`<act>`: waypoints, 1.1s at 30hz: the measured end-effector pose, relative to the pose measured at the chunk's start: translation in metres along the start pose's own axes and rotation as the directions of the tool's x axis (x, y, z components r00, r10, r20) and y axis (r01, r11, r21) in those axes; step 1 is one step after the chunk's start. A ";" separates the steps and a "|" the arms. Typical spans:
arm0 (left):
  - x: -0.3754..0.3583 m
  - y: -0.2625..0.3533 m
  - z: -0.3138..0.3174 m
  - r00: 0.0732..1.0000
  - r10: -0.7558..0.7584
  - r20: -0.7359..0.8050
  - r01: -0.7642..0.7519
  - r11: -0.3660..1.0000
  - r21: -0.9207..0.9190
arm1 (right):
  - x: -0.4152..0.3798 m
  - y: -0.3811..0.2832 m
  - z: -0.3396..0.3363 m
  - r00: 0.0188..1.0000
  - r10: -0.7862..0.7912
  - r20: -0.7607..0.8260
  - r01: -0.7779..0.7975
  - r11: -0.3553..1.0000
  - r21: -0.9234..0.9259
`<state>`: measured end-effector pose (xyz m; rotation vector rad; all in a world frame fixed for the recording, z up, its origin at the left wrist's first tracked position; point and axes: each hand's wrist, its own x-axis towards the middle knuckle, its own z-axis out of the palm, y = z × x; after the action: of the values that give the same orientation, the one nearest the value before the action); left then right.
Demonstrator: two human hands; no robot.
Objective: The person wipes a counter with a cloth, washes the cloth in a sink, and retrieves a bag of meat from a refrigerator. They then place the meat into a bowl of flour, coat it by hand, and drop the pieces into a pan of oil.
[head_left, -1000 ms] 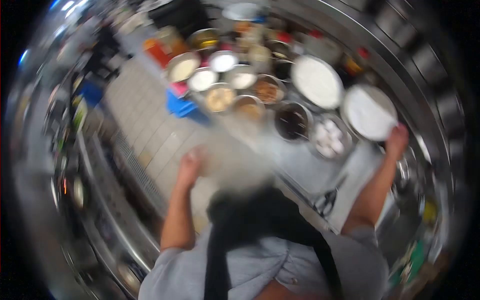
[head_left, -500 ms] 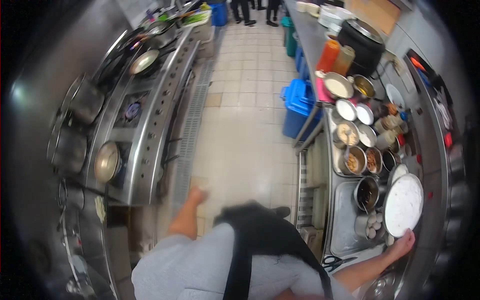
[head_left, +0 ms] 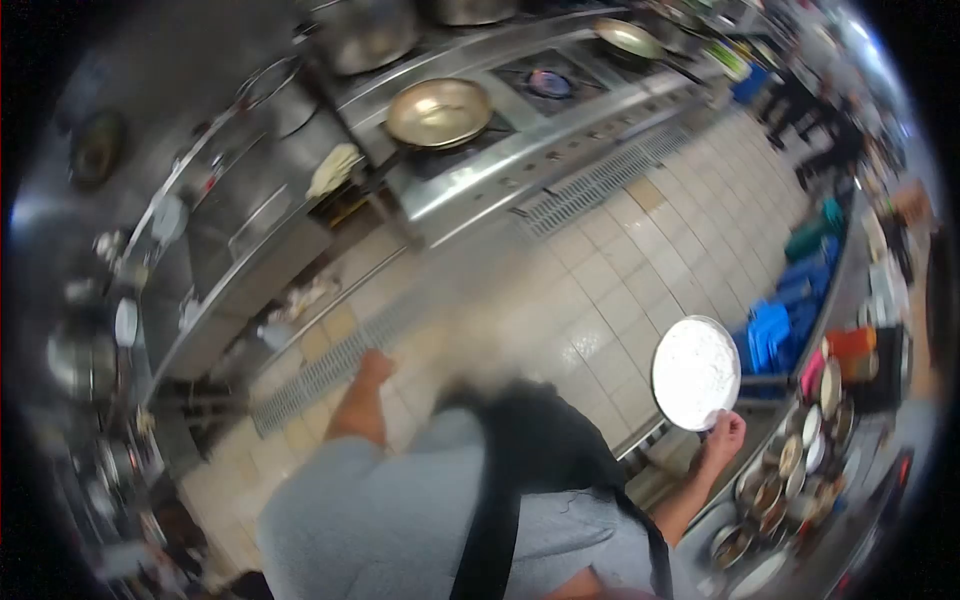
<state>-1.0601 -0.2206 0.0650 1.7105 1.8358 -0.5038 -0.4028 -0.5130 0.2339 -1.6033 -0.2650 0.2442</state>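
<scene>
My right hand (head_left: 728,434) grips the lower rim of a round plate (head_left: 697,372) with a patchy white surface. Held out over the tiled floor at my right, the plate tilts its white side towards me. My left hand (head_left: 376,368) hangs over the floor with its fingers curled in, and nothing shows in it. Beyond it on the stove stands a wide pan (head_left: 440,113).
The steel stove (head_left: 470,185) runs across the back, with a lit burner (head_left: 549,84) and another pan (head_left: 628,37). Blue bins (head_left: 768,335) stand by the right counter, crowded with bowls (head_left: 790,455). A floor drain grate (head_left: 600,185) lies before the stove. People (head_left: 815,120) stand far right.
The view has swung left towards the stove and sink. My right hand has carried the plate away from the counter, out over the floor. My left hand still hangs at my side.
</scene>
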 end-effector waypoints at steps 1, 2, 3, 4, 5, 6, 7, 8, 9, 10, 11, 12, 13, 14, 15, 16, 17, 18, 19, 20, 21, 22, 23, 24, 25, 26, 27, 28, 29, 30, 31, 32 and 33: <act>-0.008 -0.017 0.011 0.999 -0.042 -0.003 0.041 0.998 -0.039 | -0.012 -0.027 0.050 0.994 0.103 0.035 -0.105 0.993 0.061; -0.010 -0.036 0.030 0.985 -0.147 -0.087 0.135 0.982 -0.129 | -0.020 -0.050 0.083 0.977 0.140 0.158 -0.136 0.990 -0.038; -0.021 -0.050 0.051 0.954 -0.259 -0.154 0.222 0.950 -0.221 | -0.004 -0.033 0.103 0.968 0.037 0.249 0.010 0.983 -0.185; -0.053 -0.051 0.057 0.944 -0.299 -0.137 0.259 0.934 -0.247 | 0.005 -0.022 0.129 0.942 0.020 0.334 0.041 0.984 -0.176; -0.092 -0.045 0.047 0.966 -0.219 -0.137 0.194 0.966 -0.171 | -0.013 -0.045 0.165 0.911 0.128 0.393 -0.095 0.990 -0.103; -0.115 -0.042 0.032 0.982 -0.129 -0.140 0.118 0.989 -0.087 | -0.008 -0.032 0.187 0.873 0.108 0.476 -0.070 0.993 -0.096; -0.102 -0.076 0.083 0.957 -0.283 -0.064 0.244 0.905 -0.349 | -0.004 -0.020 0.207 0.830 0.086 0.551 -0.046 0.995 -0.086; -0.129 -0.080 0.096 0.962 -0.263 -0.068 0.219 0.898 -0.381 | -0.016 -0.031 0.233 0.819 0.088 0.567 -0.049 0.995 -0.083; -0.152 -0.082 0.103 0.968 -0.242 -0.069 0.193 0.890 -0.413 | -0.038 -0.050 0.259 0.785 0.124 0.606 -0.089 0.992 -0.088; -0.164 -0.080 0.106 0.984 -0.162 0.078 0.158 0.986 0.058 | -0.052 -0.061 0.275 0.749 0.159 0.643 -0.127 0.987 -0.096; -0.179 -0.083 0.111 0.983 0.021 0.182 -0.090 0.921 0.379 | -0.058 -0.050 0.296 0.708 0.052 0.705 -0.014 0.998 -0.060; -0.186 -0.094 0.132 0.970 -0.038 0.239 -0.042 0.946 0.322 | -0.065 -0.043 0.309 0.676 0.095 0.730 -0.060 0.995 -0.074; -0.197 -0.096 0.144 0.967 -0.032 0.253 -0.069 0.921 0.383 | -0.093 -0.061 0.329 0.644 0.139 0.752 -0.106 0.990 -0.092; -0.210 -0.100 0.155 0.963 -0.028 0.267 -0.097 0.890 0.444 | -0.112 -0.064 0.347 0.635 0.136 0.761 -0.100 0.991 -0.094; -0.193 -0.127 0.219 0.938 -0.096 0.334 -0.046 0.918 0.394 | -0.129 -0.066 0.364 0.579 0.173 0.797 -0.136 0.984 -0.115; -0.180 -0.149 0.269 0.903 -0.163 0.397 0.015 0.936 0.351 | -0.147 -0.068 0.382 0.520 0.209 0.828 -0.171 0.975 -0.139; -0.189 -0.154 0.273 0.906 -0.213 0.366 0.133 0.964 0.231 | -0.166 -0.069 0.399 0.516 0.207 0.831 -0.169 0.976 -0.138; -0.194 -0.159 0.267 0.916 -0.244 0.318 0.208 0.968 0.143 | -0.187 -0.070 0.417 0.464 0.195 0.864 -0.172 0.977 -0.128; -0.196 -0.165 0.261 0.924 -0.267 0.273 0.254 0.964 0.082 | -0.206 -0.072 0.434 0.411 0.183 0.893 -0.176 0.977 -0.119; -0.194 -0.175 0.257 0.933 -0.281 0.224 0.280 0.959 0.036 | -0.226 -0.073 0.451 0.381 0.184 0.906 -0.178 0.976 -0.124; -0.190 -0.186 0.251 0.944 -0.287 0.161 0.291 0.957 -0.008 | -0.246 -0.074 0.470 0.354 0.183 0.917 -0.179 0.976 -0.126; -0.185 -0.198 0.243 0.950 -0.296 0.098 0.301 0.953 -0.036 | -0.264 -0.071 0.491 0.338 0.185 0.923 -0.192 0.974 -0.124; -0.177 -0.214 0.237 0.957 -0.288 0.022 0.289 0.956 -0.049 | -0.285 -0.077 0.508 0.334 0.175 0.926 -0.189 0.975 -0.116; -0.168 -0.230 0.229 0.963 -0.264 -0.062 0.262 0.964 -0.041 | -0.300 -0.074 0.528 0.310 0.177 0.934 -0.153 0.979 -0.134; -0.156 -0.247 0.220 0.961 -0.222 -0.162 0.224 0.974 -0.006 | -0.317 -0.077 0.545 0.304 0.138 0.943 -0.116 0.987 -0.107; -0.140 -0.266 0.206 0.950 -0.163 -0.267 0.185 0.981 0.057 | -0.329 -0.073 0.563 0.300 0.080 0.951 -0.076 0.995 -0.060; -0.132 -0.276 0.185 0.954 -0.122 -0.274 0.149 0.986 0.081 | -0.347 -0.086 0.579 0.343 0.142 0.929 -0.094 0.989 -0.117; -0.127 -0.285 0.159 0.914 -0.247 -0.321 0.125 0.926 -0.356 | -0.351 -0.079 0.598 0.299 0.152 0.942 -0.179 0.979 -0.102; -0.112 -0.292 0.137 0.881 -0.370 -0.294 0.048 0.689 -0.723 | -0.360 -0.083 0.615 0.335 0.180 0.925 -0.206 0.972 -0.115; -0.093 -0.312 0.128 0.846 -0.412 -0.338 -0.056 0.563 -0.825 | -0.360 -0.057 0.639 0.265 0.209 0.941 -0.343 0.933 -0.110; -0.076 -0.329 0.120 0.807 -0.468 -0.361 -0.160 0.414 -0.896 | -0.372 -0.100 0.641 0.358 0.099 0.928 -0.056 0.995 -0.084; -0.072 -0.325 0.090 0.808 -0.489 -0.328 -0.246 0.226 -0.942 | -0.379 -0.076 0.673 0.384 0.242 0.891 -0.276 0.951 -0.140; -0.100 -0.269 -0.020 0.739 -0.673 0.022 -0.050 -0.087 -0.995 | -0.367 -0.080 0.678 0.244 0.029 0.969 -0.231 0.973 0.029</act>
<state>-1.3276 -0.3144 0.1148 0.1963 2.0123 1.1501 -0.9671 0.0161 0.2792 -1.0759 -1.0569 1.4118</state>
